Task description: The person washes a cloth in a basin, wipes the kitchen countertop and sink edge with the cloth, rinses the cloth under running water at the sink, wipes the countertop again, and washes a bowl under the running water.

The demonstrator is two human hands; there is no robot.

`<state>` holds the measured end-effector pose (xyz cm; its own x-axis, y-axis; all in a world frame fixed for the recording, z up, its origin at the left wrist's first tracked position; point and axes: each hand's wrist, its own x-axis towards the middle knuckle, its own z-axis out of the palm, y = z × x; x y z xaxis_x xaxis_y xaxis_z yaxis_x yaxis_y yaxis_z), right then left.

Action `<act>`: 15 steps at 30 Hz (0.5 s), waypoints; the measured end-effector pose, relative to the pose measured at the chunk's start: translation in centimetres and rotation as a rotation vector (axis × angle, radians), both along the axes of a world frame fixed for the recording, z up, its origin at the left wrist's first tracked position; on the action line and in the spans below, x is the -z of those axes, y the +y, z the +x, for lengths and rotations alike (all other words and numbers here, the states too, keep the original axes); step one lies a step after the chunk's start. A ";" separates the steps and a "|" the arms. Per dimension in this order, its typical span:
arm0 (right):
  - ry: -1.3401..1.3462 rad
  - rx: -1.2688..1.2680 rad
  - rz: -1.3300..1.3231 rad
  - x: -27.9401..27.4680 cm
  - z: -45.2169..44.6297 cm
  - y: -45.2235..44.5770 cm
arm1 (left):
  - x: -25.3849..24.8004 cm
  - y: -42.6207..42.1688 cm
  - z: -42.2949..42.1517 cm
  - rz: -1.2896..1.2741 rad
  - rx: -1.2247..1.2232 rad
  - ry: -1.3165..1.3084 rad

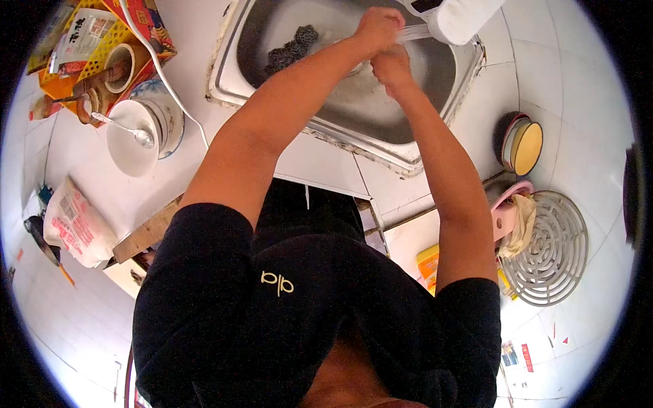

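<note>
White, rounded tap (466, 20) pours clear water (415, 32) from just right of left hand (379, 31) and right hand (392, 68), curled close together, grip hidden.

Black short-sleeved cloth shirt (204, 306): plain, with small pale-yellow letters on the chest
Silver-grey rectangular metal sink (435, 68): brown-black stains mottling its outer edge
White rounded plastic fixture (469, 19): plain, with a black patch
Dark-grey matted scourer (292, 51): speckled with lighter glints
White round ceramic bowl (126, 155): plain inside
Orange-yellow plastic basket (58, 87): patterned with dark holes
White crinkled plastic bag (78, 224): red printed characters
Pink curved plastic container (507, 221): evenly pink
Silver-grey round rack (546, 248): broken concentric rings
Yellow round dish (528, 149): plain yellow face, dark rim
White thin cable (155, 60): plain
</note>
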<state>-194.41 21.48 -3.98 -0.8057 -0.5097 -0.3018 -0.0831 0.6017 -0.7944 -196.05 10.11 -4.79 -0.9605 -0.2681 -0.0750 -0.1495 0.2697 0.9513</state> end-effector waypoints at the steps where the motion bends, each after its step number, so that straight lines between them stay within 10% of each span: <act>1: 0.217 -0.127 0.099 1.5 -0.5 0.4 | 0.3 0.1 0.0 -0.033 -0.046 0.000; 5: 0.683 -0.306 0.450 1.4 -0.9 0.3 | 5.6 0.7 -0.4 -0.169 -0.258 0.123; 10: 0.488 -0.156 0.527 -1.8 0.8 -0.8 | 0.9 2.4 1.1 0.556 -0.653 -0.099; 15: 0.045 0.187 0.195 -0.6 0.5 1.5 | 2.4 -1.0 3.2 0.348 -0.372 -0.326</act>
<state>-193.88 23.00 -3.43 -0.8953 -0.2864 -0.3412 0.0111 0.7513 -0.6599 -192.85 9.14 -7.18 -0.7194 -0.4886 -0.4937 -0.4731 -0.1756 0.8633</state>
